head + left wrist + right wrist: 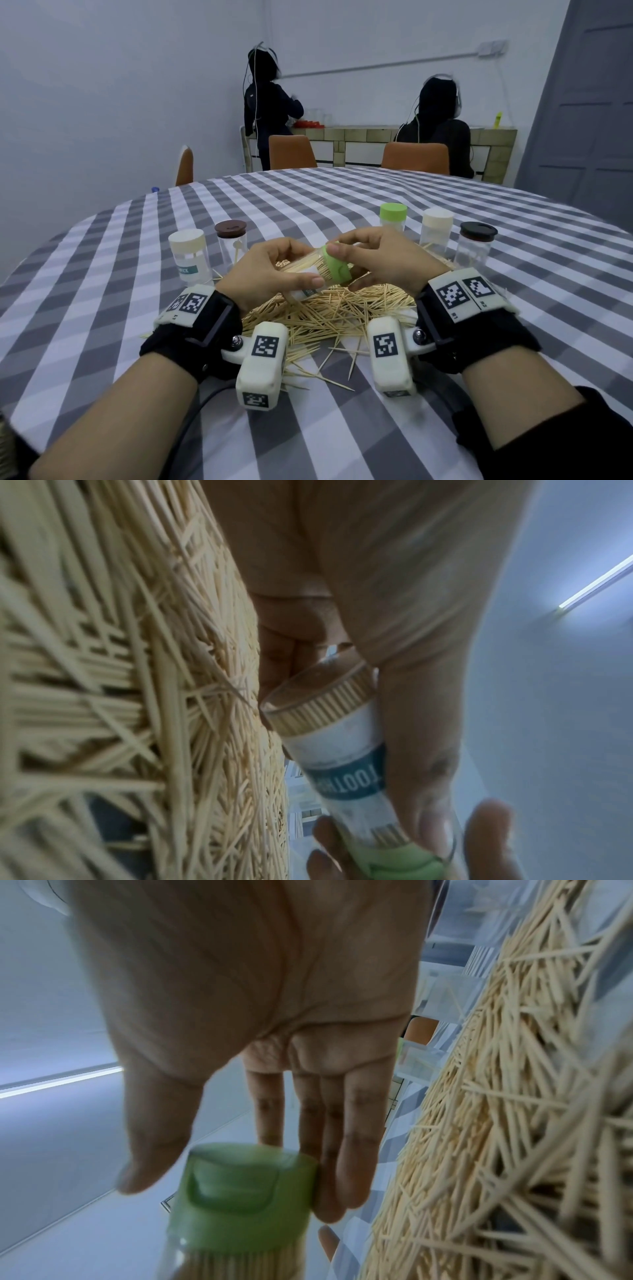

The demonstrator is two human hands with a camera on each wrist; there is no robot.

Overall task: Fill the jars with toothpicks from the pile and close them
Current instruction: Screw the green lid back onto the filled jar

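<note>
Right under both wrists is the toothpick pile [329,315] spread on the checked tablecloth [102,308]. Above it the left hand [270,274] is wrapped around a clear jar [308,274] packed with toothpicks, thumb across the front. The jar lies nearly on its side, long axis running left to right, mouth end tilted up toward the right hand [380,260], whose fingertips and thumb pinch the green lid [337,267] sitting on that end. Further back from the hands stand five more capped jars [394,216]

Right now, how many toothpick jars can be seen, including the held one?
6: one in the hands; cream-lidded and brown-lidded on the left; green-lidded, cream-lidded, dark-lidded on the right. None seems hidden.
</note>
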